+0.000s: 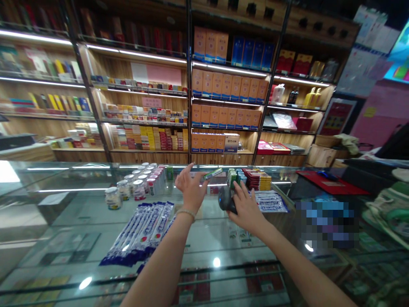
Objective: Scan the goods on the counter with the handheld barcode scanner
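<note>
Between the thumb and finger of my left hand (191,187) is a slim green-and-white packet (212,174), held tilted above the glass counter. My right hand (247,209) is closed around a black handheld barcode scanner (226,199), whose head with a small blue light points left. Behind the scanner, small green and blue packs (232,175) stand in a group. Red-and-yellow packs (259,179) are stacked beside them. Blue-and-white wrapped sticks (143,232) lie fanned out left of my left forearm, and more such sticks (271,201) lie beyond my right hand.
Several white-lidded jars (113,198) stand at the counter's left, with pinkish bottles (155,181) behind. The glass counter (79,213) shows goods under its top. A red mat (329,182) and a green-and-white bag (390,213) are at the right. Tall lit shelves (150,151) line the back.
</note>
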Available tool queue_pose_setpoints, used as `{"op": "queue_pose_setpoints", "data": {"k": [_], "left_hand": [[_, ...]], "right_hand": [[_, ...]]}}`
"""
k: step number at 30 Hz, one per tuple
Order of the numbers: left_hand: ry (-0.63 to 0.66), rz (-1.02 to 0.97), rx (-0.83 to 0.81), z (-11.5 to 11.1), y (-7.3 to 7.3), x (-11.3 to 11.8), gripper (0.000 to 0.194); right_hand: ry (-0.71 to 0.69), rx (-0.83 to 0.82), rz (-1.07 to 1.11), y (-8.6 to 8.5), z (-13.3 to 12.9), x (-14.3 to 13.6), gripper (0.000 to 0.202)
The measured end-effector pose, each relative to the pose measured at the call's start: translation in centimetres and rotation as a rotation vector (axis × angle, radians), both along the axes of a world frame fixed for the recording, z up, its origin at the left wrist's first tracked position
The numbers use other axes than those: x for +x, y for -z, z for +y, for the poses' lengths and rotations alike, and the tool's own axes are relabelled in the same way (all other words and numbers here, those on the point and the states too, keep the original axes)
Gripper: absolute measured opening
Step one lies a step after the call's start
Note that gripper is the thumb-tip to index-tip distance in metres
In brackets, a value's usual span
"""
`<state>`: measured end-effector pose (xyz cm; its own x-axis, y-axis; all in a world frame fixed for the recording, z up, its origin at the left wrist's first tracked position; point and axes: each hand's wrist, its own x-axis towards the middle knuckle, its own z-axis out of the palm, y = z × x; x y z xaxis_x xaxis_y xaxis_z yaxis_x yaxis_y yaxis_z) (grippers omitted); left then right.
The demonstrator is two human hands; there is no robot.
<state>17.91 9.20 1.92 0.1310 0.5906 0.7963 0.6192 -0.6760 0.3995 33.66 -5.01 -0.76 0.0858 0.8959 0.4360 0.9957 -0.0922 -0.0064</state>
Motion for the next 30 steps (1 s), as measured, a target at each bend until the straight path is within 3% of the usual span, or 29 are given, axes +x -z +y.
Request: {"op": "queue_pose_setpoints", "data": {"k": [7, 12, 17, 20, 23, 30], "left_hand": [[0.003, 0.002, 0.006, 0.2, 0.2, 0.0, 0.019], [0.004, 0.005, -0.006, 0.1, 0.2, 0.1, 0.021], [0.003, -0.004, 0.008, 0.1, 0.2, 0.1, 0.021], [0.008, -0.007, 0.002, 0.1, 0.2, 0.2, 0.022], [0.008, -0.01, 0.002, 0.0, 0.2, 0.2, 0.022], [-0.013, -0.043, 0.014, 0.0, 0.3, 0.3, 0.02]], "right_hand": [[-0.02, -0.04, -0.062, 0.9, 0.4, 0.3, 0.04], [-0.078, -0.117, -0.045, 1.0, 0.0, 0.4, 0.059], [-0.087, -0.111, -0.071, -2.1, 0.5, 0.9, 0.067], [-0.01, 0.0, -0.048, -4.6, 2.3, 1.1, 0.055], [0.105, 0.131, 0.074, -5.7, 5.0, 0.9, 0.041], [0.093, 0.283, 0.449, -2.2, 9.6, 0.9, 0.036]]}}
